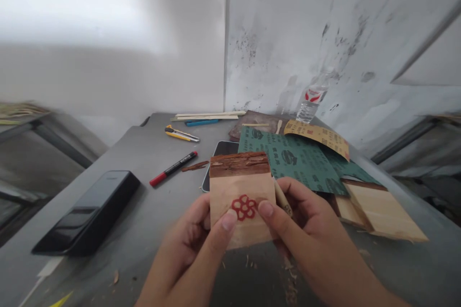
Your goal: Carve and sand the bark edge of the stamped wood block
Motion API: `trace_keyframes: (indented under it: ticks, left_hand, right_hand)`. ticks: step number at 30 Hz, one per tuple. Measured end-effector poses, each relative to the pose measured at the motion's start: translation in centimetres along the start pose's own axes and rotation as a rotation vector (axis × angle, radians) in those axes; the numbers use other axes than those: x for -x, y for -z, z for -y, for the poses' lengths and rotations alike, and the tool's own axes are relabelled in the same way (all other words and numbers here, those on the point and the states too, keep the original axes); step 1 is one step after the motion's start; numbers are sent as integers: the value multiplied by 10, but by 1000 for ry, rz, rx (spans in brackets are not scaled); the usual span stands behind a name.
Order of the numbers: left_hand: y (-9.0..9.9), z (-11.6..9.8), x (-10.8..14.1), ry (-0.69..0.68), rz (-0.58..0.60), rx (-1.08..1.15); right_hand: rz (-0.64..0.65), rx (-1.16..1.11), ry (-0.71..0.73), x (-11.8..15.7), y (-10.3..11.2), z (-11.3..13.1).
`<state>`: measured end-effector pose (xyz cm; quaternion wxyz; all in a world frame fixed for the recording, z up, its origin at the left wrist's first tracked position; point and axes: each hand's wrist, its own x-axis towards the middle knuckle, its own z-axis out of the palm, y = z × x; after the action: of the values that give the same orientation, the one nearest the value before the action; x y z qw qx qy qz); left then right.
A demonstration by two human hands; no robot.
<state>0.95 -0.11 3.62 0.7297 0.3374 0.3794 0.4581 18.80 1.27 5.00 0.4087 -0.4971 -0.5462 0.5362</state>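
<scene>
Between both hands I hold a pale wood block [223, 187] with rough brown bark along its top edge and a red flower drawn on its face. My left hand [196, 240] grips its left side, thumb resting beside the flower. My right hand [309, 230] holds the right side, its thumb near the flower's right petals. A light wooden handle [284, 199] of some tool shows behind the block at my right fingers; its far end is hidden. Partly covered behind the block lies a phone [225, 147].
To the left are a black device [90, 211], a red-capped marker [173, 169] and a yellow utility knife [182, 134]. Green sandpaper sheets [288, 156], more wood pieces [387, 208] and a plastic bottle [311, 100] stand or lie right. Thin wooden strips [209, 116] lie by the wall.
</scene>
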Motion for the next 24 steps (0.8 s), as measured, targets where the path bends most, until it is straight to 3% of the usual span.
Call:
trace_keyframes:
  ticks: [3, 14, 24]
  left_hand:
    - [2, 4, 1, 34, -16, 9]
    - [8, 3, -9, -46, -93, 27]
    - [6, 3, -14, -66, -168, -203]
  right_hand:
    - [-7, 33, -43, -1, 1, 0]
    - [109, 20, 12, -1, -6, 2]
    - [130, 168, 98, 2, -9, 0]
